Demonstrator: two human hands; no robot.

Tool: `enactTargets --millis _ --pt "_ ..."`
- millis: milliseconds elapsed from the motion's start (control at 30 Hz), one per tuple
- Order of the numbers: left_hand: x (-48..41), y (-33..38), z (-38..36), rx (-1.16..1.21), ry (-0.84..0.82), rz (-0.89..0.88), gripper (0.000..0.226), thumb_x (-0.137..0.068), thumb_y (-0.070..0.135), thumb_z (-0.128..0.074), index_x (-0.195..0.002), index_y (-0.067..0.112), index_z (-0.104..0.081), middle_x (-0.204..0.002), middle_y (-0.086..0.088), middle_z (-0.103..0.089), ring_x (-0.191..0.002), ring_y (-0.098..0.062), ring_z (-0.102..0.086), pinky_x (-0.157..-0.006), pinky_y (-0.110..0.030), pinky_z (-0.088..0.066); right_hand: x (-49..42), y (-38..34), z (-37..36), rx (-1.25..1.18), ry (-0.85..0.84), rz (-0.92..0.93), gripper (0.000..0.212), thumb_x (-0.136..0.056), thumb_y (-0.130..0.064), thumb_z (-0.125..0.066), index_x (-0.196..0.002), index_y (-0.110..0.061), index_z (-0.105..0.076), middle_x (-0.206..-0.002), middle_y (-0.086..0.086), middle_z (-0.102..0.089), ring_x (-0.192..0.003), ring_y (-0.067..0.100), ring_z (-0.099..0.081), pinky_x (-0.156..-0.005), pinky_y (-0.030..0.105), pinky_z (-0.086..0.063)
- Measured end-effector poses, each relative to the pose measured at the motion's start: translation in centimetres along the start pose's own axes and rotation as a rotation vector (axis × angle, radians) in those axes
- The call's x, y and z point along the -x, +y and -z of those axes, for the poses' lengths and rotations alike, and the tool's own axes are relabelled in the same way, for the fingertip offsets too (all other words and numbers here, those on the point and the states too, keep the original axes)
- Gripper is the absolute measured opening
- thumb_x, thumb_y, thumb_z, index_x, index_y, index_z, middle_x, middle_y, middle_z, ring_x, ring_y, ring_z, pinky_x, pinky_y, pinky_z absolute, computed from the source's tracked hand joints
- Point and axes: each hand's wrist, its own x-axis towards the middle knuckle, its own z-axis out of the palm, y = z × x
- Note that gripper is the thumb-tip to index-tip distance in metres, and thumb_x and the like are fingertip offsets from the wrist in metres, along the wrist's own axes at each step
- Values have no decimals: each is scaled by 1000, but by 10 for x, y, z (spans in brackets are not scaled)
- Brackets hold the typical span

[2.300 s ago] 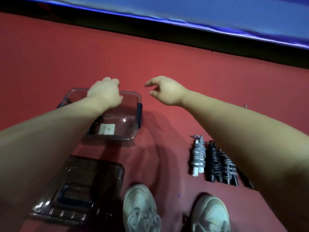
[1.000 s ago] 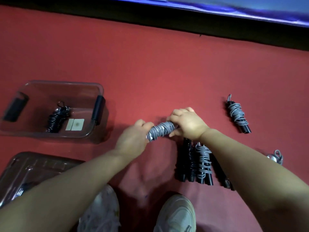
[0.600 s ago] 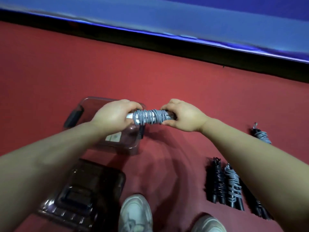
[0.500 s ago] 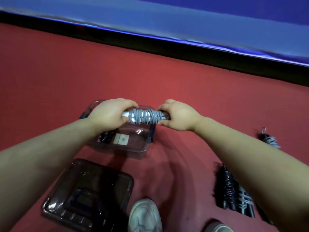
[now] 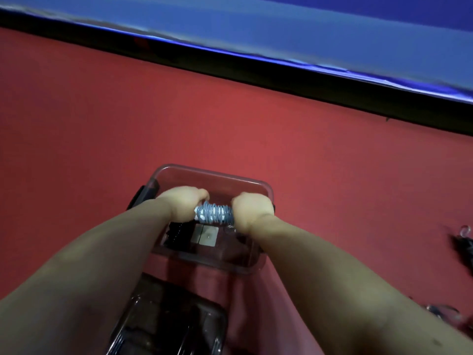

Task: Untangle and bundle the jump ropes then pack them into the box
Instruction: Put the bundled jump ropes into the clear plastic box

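- At the bottom centre of the frame, a smoky transparent lid [image 5: 163, 326] is lying flat on the red floor [image 5: 89, 129], just below the box.
- Two bare forearms are reaching up from the lower corners and meeting at the middle of the frame.
- At the lower right edge, a blurred greyish loop of rope [image 5: 441, 310] is showing beside the right forearm. Higher up on the right edge, a dark rope bundle [image 5: 462, 249] is lying on the floor, too smeared to make out.
- In the centre, the clear plastic box [image 5: 213, 172] is sitting open, with a dark latch [image 5: 142, 199] on its left end.
- Inside it, on the left, a black jump rope bundle [image 5: 179, 233] is resting beside a pale label [image 5: 206, 235] on the bottom.
- The left hand [image 5: 183, 203] is clenching the left end of the grey jump rope bundle [image 5: 215, 213], fingers curled round it.
- The right hand [image 5: 252, 208] is grasping the right end the same way.
- The bundle is being held level within the box's outline. I cannot tell whether it is touching the bottom.
- Beyond, a black band [image 5: 256, 73] is running across the upper frame, under a blue surface [image 5: 307, 29].
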Motion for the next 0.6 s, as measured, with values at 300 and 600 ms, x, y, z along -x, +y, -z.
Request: enactTargets --millis 300,600 --pt "-41 -13 -18 9 -38 20 31 -85 18 -56 -114 29 -56 -94 8 -61 -86 -16 -56 -71 -27 -42 -39 -6 -37 -16 -33 -88 31 -91 -7 -49 -121 -12 -57 -123 5 -57 -110 24 -58 -70 28 -37" --pt "-34 -1 -29 -202 105 118 21 -86 16 -53 -107 16 -57 -97 -3 -60 -90 -24 -56 -64 -30 -37 -38 -9 -37 -31 -29 -98 35 -94 -14 -44 -128 -12 -51 -129 7 -50 -119 27 -49 -89 32 -39"
